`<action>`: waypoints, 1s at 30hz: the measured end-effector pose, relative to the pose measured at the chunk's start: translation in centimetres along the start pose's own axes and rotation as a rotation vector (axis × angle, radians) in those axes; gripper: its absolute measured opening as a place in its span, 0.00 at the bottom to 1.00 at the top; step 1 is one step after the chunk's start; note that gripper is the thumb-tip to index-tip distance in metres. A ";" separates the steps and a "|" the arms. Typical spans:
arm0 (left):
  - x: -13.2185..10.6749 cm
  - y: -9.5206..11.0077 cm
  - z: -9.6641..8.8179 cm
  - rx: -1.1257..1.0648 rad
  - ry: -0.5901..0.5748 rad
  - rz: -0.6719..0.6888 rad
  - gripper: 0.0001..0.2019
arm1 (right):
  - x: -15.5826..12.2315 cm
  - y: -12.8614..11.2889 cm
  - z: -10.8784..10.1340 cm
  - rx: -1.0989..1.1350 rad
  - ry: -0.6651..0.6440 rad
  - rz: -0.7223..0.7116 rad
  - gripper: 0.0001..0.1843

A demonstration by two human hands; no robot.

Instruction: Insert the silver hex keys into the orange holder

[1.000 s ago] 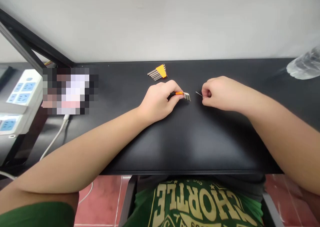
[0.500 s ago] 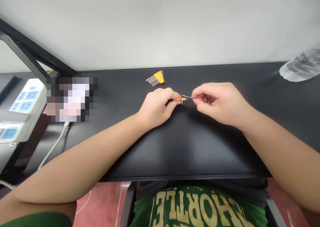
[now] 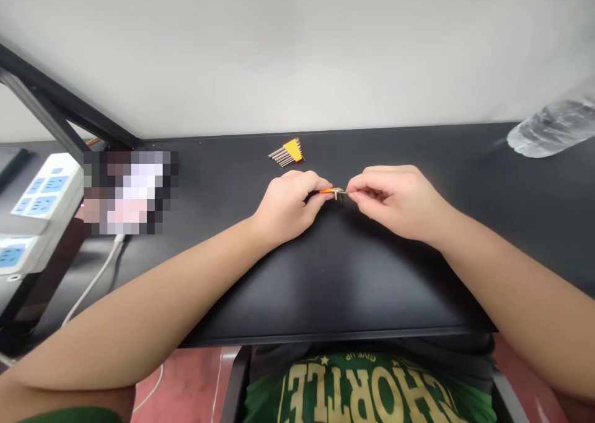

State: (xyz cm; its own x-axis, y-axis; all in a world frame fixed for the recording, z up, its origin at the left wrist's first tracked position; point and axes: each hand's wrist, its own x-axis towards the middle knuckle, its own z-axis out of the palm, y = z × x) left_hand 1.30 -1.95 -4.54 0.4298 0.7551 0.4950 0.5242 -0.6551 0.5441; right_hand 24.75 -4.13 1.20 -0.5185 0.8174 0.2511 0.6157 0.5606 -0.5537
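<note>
My left hand [image 3: 288, 203] rests on the black table [image 3: 325, 274] with its fingers closed round an orange hex-key holder [image 3: 331, 191] that has several short metal keys sticking out. My right hand [image 3: 395, 203] is pinched on a thin metal hex key whose tip meets the holder; most of that key is hidden by my fingertips. The two hands nearly touch at the holder. A second set of hex keys in a yellow holder [image 3: 288, 152] lies farther back on the table, apart from both hands.
White power strips [image 3: 28, 209] with a white cable [image 3: 93, 280] sit at the left edge. A clear plastic bottle [image 3: 548, 128] lies at the far right. A black metal frame [image 3: 60, 100] slants up at the left; a wall stands behind the table.
My right hand has moved left with the thin key, from apart from the holder to touching it. My left hand has stayed on the orange holder.
</note>
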 end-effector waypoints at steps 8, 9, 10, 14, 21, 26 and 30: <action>-0.1 -0.1 0.0 0.015 -0.020 -0.020 0.05 | 0.0 -0.1 0.0 0.057 -0.012 0.035 0.09; -0.1 -0.2 0.0 0.016 -0.019 -0.010 0.04 | 0.1 -0.1 0.0 0.065 -0.011 0.039 0.09; -0.1 -0.2 0.1 0.018 -0.015 0.000 0.04 | 0.1 -0.1 0.1 0.068 -0.009 0.042 0.08; 0.1 -0.4 0.2 0.079 -0.023 0.068 0.06 | 0.2 -0.4 -0.1 0.086 -0.016 0.101 0.08; 0.2 0.5 0.3 0.191 -0.019 0.134 0.08 | 0.7 -1.1 -0.2 0.582 -0.053 0.447 0.06; 0.0 1.3 0.4 0.172 -0.064 0.114 0.09 | 1.1 -0.3 1.8 0.843 -0.043 0.469 0.19; 0.1 1.0 0.2 0.146 -0.030 -0.039 0.06 | 1.1 0.1 3.1 0.902 0.061 0.447 0.22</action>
State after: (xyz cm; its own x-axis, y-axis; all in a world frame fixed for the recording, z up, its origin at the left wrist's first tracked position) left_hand 2.01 -2.58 -4.06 0.4275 0.7818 0.4539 0.6414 -0.6161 0.4572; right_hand 22.39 -3.54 -1.05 -0.3032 0.9476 -0.1002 0.0546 -0.0877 -0.9946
